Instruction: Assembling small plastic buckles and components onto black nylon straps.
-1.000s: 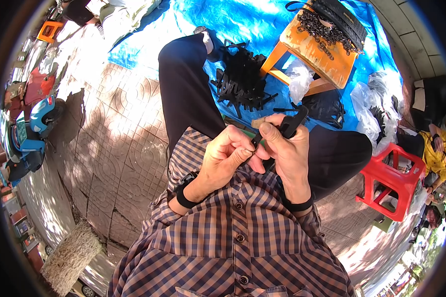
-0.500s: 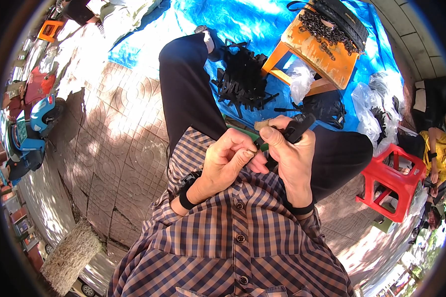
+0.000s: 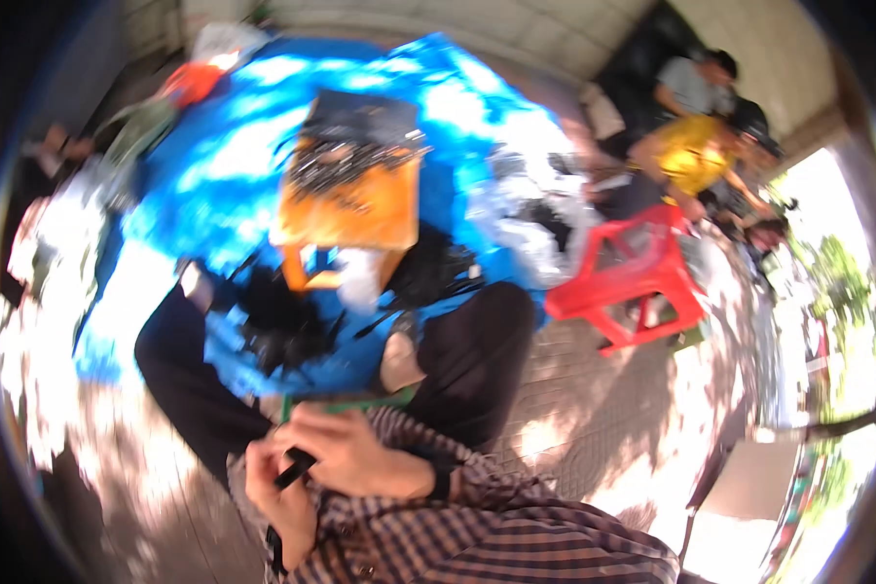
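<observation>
Close together in front of my lap, both hands are blurred by motion. My left hand (image 3: 280,498) is closed, with a short black strap-like piece (image 3: 296,467) between its fingers. Over it bends my right hand (image 3: 355,456), fingers curled against the same piece; their tips are partly hidden. Beyond my legs lies a heap of black strap pieces (image 3: 277,316) on a blue tarp (image 3: 190,219).
An orange stool (image 3: 375,214) on the tarp carries small dark pieces (image 3: 336,167) and a black bag (image 3: 365,115). Right of it are clear plastic bags (image 3: 540,219) and a red stool (image 3: 628,268). Two people sit farther off, one in yellow (image 3: 691,156).
The view has swung to the right and up, so the stools and tarp appear farther left. My hands have come together, right over left, around the black piece.
</observation>
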A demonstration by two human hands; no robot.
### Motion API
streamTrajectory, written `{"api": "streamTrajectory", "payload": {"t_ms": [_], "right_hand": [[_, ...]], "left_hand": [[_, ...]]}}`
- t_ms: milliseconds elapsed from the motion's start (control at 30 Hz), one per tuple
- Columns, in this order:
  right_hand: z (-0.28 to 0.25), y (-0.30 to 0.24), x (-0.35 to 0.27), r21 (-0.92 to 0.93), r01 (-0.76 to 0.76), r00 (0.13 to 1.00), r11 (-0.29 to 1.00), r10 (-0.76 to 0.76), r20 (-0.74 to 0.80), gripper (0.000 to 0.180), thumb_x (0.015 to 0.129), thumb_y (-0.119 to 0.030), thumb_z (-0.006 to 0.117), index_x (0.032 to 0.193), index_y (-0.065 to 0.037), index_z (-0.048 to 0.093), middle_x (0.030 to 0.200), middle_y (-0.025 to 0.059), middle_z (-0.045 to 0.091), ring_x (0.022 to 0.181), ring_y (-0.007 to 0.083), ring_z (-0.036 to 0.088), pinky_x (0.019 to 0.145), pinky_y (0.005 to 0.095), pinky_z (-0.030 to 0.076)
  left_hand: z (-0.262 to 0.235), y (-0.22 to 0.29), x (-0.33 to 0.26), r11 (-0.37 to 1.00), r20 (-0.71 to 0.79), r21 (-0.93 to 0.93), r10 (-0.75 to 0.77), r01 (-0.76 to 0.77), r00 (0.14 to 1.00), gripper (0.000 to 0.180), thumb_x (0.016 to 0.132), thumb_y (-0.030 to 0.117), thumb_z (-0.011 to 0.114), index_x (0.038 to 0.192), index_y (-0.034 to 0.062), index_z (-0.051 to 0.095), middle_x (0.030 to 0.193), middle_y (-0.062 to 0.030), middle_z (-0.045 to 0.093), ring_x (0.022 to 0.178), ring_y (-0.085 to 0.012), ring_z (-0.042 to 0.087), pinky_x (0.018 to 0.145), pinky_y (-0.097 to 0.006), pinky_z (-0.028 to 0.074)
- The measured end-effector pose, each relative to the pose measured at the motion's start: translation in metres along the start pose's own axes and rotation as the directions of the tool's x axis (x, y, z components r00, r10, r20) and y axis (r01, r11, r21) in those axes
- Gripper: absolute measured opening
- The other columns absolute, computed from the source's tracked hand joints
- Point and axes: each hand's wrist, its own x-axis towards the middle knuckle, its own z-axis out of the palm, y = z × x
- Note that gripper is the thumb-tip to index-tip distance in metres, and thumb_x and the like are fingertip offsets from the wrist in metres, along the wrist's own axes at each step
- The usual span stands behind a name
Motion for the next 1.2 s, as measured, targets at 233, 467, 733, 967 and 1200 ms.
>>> {"api": "streamTrajectory", "payload": {"t_ms": [233, 467, 733, 967, 1200], "right_hand": [[-0.01, 0.009, -0.004, 0.182, -0.177, 0.972, 0.967, 0.201, -0.123, 0.014, 0.075, -0.001, 0.062, 0.088, -0.003, 0.058, 0.081, 0.0088, 0.058, 0.07, 0.0268, 0.059, 0.061, 0.0313, 0.047], [0.002, 0.0, 0.002, 0.349, -0.254, 0.946, 0.902, 0.307, -0.106, 0.009, 0.079, -0.008, 0.062, 0.083, -0.001, 0.06, 0.083, 0.0098, 0.06, 0.069, 0.0238, 0.059, 0.061, 0.0285, 0.046], [-0.023, 0.015, 0.011, 0.509, -0.273, 0.927, 0.816, 0.364, -0.086, 0.008, 0.074, 0.005, 0.063, 0.08, 0.003, 0.059, 0.078, 0.009, 0.062, 0.074, 0.0133, 0.059, 0.065, 0.0233, 0.046], [-0.022, 0.017, 0.012, 0.578, -0.462, 0.838, 0.673, 0.544, 0.035, 0.025, 0.089, -0.023, 0.058, 0.09, 0.002, 0.06, 0.065, 0.0014, 0.056, 0.05, 0.0028, 0.042, 0.044, 0.0175, 0.031], [-0.014, 0.024, 0.002, 0.584, -0.713, 0.66, 0.388, 0.653, 0.371, 0.033, 0.09, -0.034, 0.055, 0.093, -0.001, 0.061, 0.056, -0.003, 0.047, 0.043, 0.0005, 0.032, 0.04, 0.018, 0.02]], "left_hand": [[0.013, -0.002, 0.002, 0.994, 0.125, -0.046, -0.089, 0.095, 0.988, 0.008, 0.09, 0.006, 0.049, 0.089, -0.0009, 0.044, 0.079, -0.0033, 0.05, 0.073, -0.0068, 0.047, 0.063, -0.019, 0.039], [0.008, -0.008, 0.007, 0.998, 0.048, -0.06, 0.005, -0.003, 0.999, 0.011, 0.094, 0.01, 0.045, 0.097, 0.0003, 0.043, 0.081, -0.0051, 0.05, 0.078, -0.0087, 0.048, 0.066, -0.02, 0.038], [-0.008, -0.002, 0.024, 0.578, 0.504, -0.537, -0.365, 0.615, 0.783, 0.02, 0.095, 0.02, 0.043, 0.104, 0.0044, 0.052, 0.068, -0.002, 0.051, 0.047, -0.0051, 0.04, 0.042, -0.018, 0.032], [-0.01, -0.011, 0.021, 0.475, 0.545, -0.666, -0.217, 0.575, 0.81, 0.008, 0.09, 0.012, 0.055, 0.094, 0.007, 0.05, 0.078, -0.006, 0.062, 0.061, -0.012, 0.057, 0.057, -0.022, 0.046], [-0.013, -0.021, 0.019, 0.634, 0.388, -0.67, -0.143, 0.385, 0.911, 0.006, 0.091, 0.007, 0.051, 0.094, 0.0057, 0.046, 0.081, -0.0072, 0.063, 0.062, -0.0099, 0.056, 0.058, -0.021, 0.047]]}}
